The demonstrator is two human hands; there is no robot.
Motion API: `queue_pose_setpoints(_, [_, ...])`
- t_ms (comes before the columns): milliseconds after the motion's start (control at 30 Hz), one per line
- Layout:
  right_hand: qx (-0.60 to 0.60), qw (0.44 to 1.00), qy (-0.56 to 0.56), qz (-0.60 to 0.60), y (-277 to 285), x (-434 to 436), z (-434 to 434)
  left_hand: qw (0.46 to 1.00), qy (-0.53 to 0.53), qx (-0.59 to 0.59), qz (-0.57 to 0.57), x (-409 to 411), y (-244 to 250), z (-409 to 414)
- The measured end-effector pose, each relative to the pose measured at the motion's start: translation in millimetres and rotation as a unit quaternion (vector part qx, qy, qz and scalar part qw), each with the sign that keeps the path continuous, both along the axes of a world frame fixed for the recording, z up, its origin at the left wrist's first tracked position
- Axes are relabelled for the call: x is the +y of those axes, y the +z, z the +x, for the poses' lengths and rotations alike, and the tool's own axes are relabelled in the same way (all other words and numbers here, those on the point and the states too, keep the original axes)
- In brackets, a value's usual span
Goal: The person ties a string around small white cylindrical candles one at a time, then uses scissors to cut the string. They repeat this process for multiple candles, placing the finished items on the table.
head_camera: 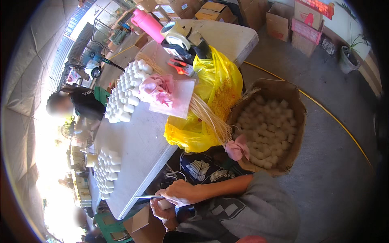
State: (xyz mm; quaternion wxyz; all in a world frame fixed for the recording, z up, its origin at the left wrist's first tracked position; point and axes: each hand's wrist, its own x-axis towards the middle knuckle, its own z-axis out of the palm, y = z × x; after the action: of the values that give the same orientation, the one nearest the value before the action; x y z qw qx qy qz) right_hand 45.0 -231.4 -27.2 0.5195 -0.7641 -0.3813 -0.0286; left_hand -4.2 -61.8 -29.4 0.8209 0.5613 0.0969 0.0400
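Observation:
My right hand (pixel 182 193) grips a thin metal blade (pixel 149 196), perhaps a knife; its handle is hidden in my fingers. Just below it in the picture, my left hand (pixel 164 214) holds a pale cylinder (pixel 165 204), which looks like a candle. The blade lies across the cylinder's end, near my left fingertips. Both hands are over my lap, beside the table (pixel 142 127) edge. Many similar white cylinders fill a cardboard box (pixel 296 127) beside me. Two groups of white cylinders (pixel 129 88) stand in rows on the table, the second group (pixel 106 173) closer to its corner.
A yellow plastic bag (pixel 218 76) droops over the table edge. Pale strands (pixel 209 117) lie across it, with pink cloth (pixel 237 148) at their end. Tape rolls (pixel 173 29), an orange-handled tool (pixel 179 68) and a pink bottle (pixel 148 25) stand farther off. A person (pixel 86 100) is across the table.

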Motion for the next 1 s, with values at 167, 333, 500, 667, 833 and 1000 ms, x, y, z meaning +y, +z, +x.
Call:
queue_pose_setpoints(167, [-0.035, 0.999, -0.027, -0.004, 2.9, -15.6, 6.2, 0.932, -0.059, 0.001, 0.358, -22.2, 26.3, 13.9])
queue_pose_setpoints(333, [-0.073, 0.995, -0.052, -0.046, 24.8, -73.4, 5.6, 0.809, -0.008, -0.112, 0.577, -41.2, 26.6, 18.9])
queue_pose_setpoints(500, [-0.132, 0.844, -0.466, 0.230, 44.6, -195.6, 58.7, 0.670, -0.086, -0.157, 0.721, -56.5, 33.3, 18.2])
queue_pose_setpoints(667, [-0.185, 0.714, -0.669, 0.093, 52.4, -259.1, 171.2, 0.862, -0.101, -0.068, 0.491, -68.1, 30.7, 22.2])
queue_pose_setpoints(833, [-0.138, 0.724, -0.673, 0.061, 39.3, -221.0, 193.1, 0.917, -0.052, 0.013, 0.394, -72.0, 25.0, 25.7])
queue_pose_setpoints(1000, [-0.105, 0.820, -0.537, 0.168, 34.4, -238.8, 187.1, 0.943, -0.051, 0.048, 0.325, -67.1, 17.1, 29.9])
